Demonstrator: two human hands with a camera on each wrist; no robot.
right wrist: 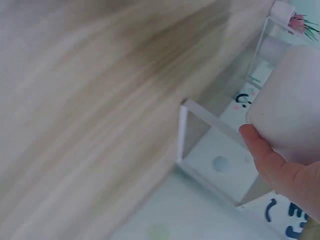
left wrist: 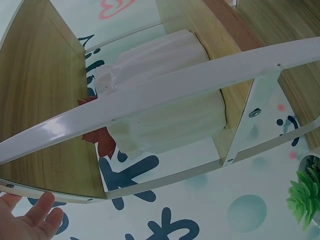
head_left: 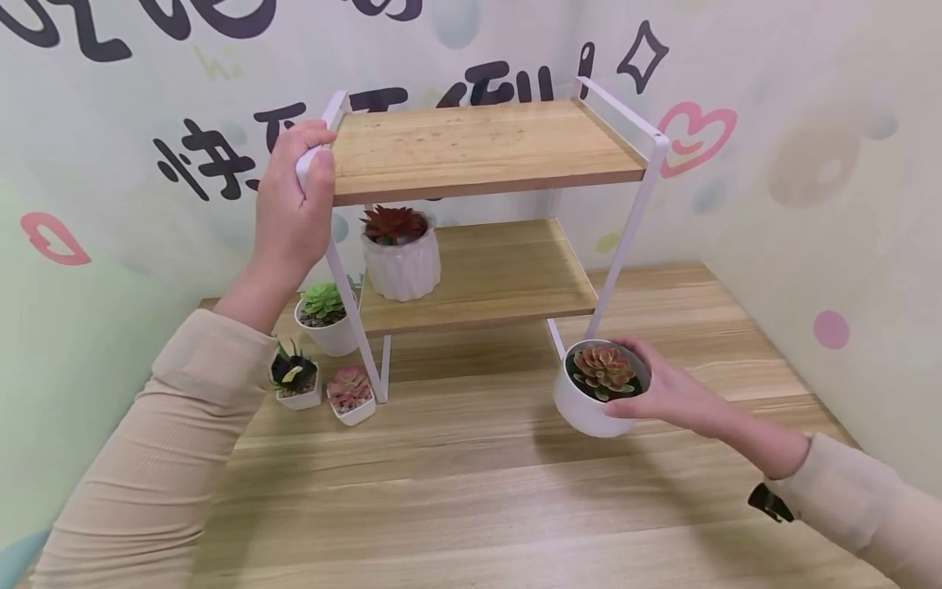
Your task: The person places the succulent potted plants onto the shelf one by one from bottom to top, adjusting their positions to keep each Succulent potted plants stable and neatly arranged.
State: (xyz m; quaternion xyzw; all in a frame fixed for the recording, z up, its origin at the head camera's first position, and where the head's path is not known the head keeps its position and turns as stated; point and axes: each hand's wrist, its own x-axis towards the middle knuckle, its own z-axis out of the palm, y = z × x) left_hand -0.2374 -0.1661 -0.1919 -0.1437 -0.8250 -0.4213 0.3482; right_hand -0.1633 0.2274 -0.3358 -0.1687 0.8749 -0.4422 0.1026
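Observation:
My left hand (head_left: 294,196) grips the upper left corner of a two-tier shelf (head_left: 486,147) with wooden boards and a white frame; in the left wrist view its fingertips (left wrist: 42,207) show at the frame's edge. My right hand (head_left: 658,388) holds a round white pot (head_left: 589,413) with a reddish-green succulent (head_left: 605,370), thumb and fingers on opposite sides. This pot is in front of the shelf's right leg, above the tabletop. On the lower board, at its left end, stands a fluted white pot (head_left: 402,266) with a dark red succulent (head_left: 395,223).
Left of the shelf stand a green succulent pot (head_left: 329,334), a small pot with a dark spiky plant (head_left: 298,397) and a square pot of pink succulent (head_left: 352,406). The wooden table (head_left: 441,507) meets printed walls at the back and sides.

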